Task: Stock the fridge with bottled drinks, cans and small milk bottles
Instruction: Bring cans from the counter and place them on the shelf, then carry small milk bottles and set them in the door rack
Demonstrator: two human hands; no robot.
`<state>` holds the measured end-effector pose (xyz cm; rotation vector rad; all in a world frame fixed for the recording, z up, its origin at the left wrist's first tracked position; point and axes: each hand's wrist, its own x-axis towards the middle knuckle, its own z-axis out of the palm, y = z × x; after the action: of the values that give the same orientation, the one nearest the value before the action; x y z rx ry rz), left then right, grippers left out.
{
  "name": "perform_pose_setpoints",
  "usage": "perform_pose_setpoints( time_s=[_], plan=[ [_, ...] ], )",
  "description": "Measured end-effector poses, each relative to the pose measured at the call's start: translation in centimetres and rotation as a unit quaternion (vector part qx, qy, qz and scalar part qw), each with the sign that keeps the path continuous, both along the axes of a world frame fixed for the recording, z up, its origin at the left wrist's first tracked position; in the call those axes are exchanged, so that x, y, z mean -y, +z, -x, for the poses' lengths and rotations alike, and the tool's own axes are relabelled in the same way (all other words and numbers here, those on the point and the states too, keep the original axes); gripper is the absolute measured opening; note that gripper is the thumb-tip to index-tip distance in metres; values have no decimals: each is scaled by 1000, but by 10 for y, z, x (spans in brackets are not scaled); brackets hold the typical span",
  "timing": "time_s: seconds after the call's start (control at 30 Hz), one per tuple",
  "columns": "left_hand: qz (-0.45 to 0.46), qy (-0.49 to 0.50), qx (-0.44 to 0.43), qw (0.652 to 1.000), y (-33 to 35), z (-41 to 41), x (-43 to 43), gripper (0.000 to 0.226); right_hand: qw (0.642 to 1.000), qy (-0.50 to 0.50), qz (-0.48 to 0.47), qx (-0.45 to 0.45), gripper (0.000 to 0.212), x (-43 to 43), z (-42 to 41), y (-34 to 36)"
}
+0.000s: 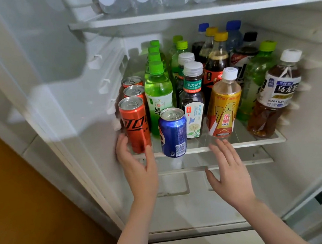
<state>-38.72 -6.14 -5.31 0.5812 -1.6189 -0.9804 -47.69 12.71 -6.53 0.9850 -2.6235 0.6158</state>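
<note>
Apparently mid-stocking: the left hand (138, 164) and right hand (229, 172) are spread, holding nothing, flanking a blue can (173, 132) perched on the front lip of the glass shelf (258, 141). It probably needs nudging back beside the red can (135, 122). Legible labels: 东方树叶 tea bottle (192, 98), 东鹏特饮 bottle (223, 104), SUNTORY 乌龙茶 bottle (273, 97).

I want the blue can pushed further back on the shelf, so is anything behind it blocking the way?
Yes. The green tea bottle and the dark tea bottle stand right behind the blue can, which sits at the front edge of the shelf.
</note>
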Motion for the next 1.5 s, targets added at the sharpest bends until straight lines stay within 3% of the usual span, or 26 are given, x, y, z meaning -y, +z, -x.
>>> perform_pose_setpoints(
  time_s=[0.17, 0.27, 0.43, 0.6, 0.7, 0.8, 0.97, 1.03, 1.1, 1.2, 1.3, 1.4, 1.5],
  plan=[
    [133, -16, 26, 991, -13, -32, -25, 43, 993, -7, 96, 65, 51, -16, -23, -6],
    [182, -87, 60, 978, -35, -48, -46, 33, 983, -40, 124, 133, 37, -43, -49, -23],
    [119, -276, 216, 929, -97, -69, -90, 30, 954, -136, 75, 255, 30, -112, -99, -75],
    [50, -440, 391, 807, -160, -85, -137, 32, 874, -262, 3, 410, 28, -190, -165, -129],
    [-42, -508, 525, 682, -193, -98, -165, 41, 793, -314, -50, 520, 31, -232, -213, -161],
    [-22, -534, 640, 553, -228, -122, -182, 40, 723, -368, -65, 582, 34, -270, -271, -188],
    [77, -508, 759, 401, -261, -174, -210, 10, 624, -442, -22, 644, 35, -323, -384, -216],
    [108, -496, 765, 396, -269, -198, -228, 16, 594, -468, 5, 654, 34, -343, -430, -223],
    [83, -504, 763, 396, -276, -223, -253, 15, 572, -491, 28, 656, 33, -363, -476, -228],
    [94, -525, 753, 384, -279, -261, -306, 10, 554, -508, 38, 659, 34, -397, -547, -234],
    [135, -538, 743, 374, -284, -305, -371, 24, 536, -525, 57, 658, 34, -431, -619, -239],
    [154, -567, 739, 330, -280, -359, -439, 29, 492, -564, 93, 656, 33, -464, -693, -240],
    [233, -606, 717, 254, -270, -413, -498, 31, 434, -609, 161, 645, 27, -489, -766, -241]
  ],
)
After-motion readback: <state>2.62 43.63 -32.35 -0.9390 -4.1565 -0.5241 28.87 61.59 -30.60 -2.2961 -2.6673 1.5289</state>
